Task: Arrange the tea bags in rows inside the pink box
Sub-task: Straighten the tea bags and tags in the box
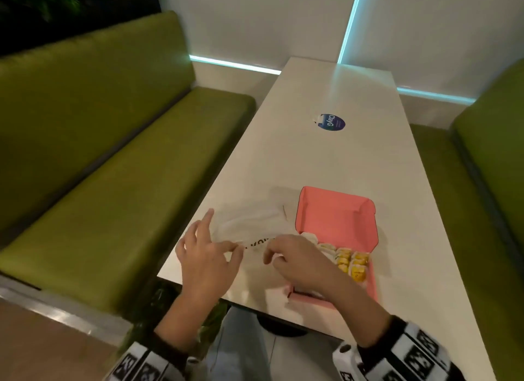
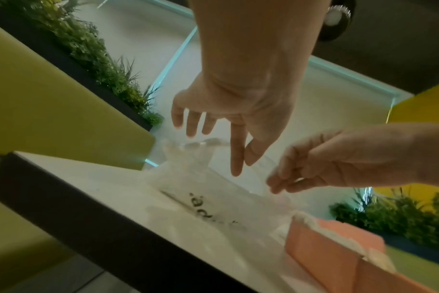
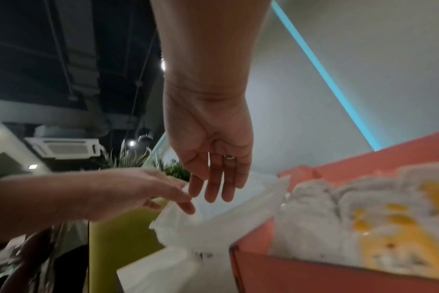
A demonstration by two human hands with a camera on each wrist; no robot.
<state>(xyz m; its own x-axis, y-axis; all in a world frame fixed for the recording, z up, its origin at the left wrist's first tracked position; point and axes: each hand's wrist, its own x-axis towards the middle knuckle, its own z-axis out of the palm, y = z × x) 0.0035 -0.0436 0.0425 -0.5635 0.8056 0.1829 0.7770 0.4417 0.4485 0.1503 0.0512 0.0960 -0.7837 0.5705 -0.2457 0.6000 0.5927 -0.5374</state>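
Head view: our left hand (image 1: pixel 205 263) and right hand (image 1: pixel 295 260) each pinch the plastic bag (image 1: pixel 255 230) left of the pink box (image 1: pixel 340 219); tea bags (image 1: pixel 350 263) fill its near end. Left wrist view: thumb and forefinger pinch. Right wrist view: fingers hang loosely straight.

A white bench (image 1: pixel 326 165) runs between two green padded seats (image 1: pixel 119 182), a round blue sticker (image 1: pixel 332 122) on its top; cyan light strips (image 1: pixel 350 23) line the wall, foliage (image 2: pixel 93 51) behind.
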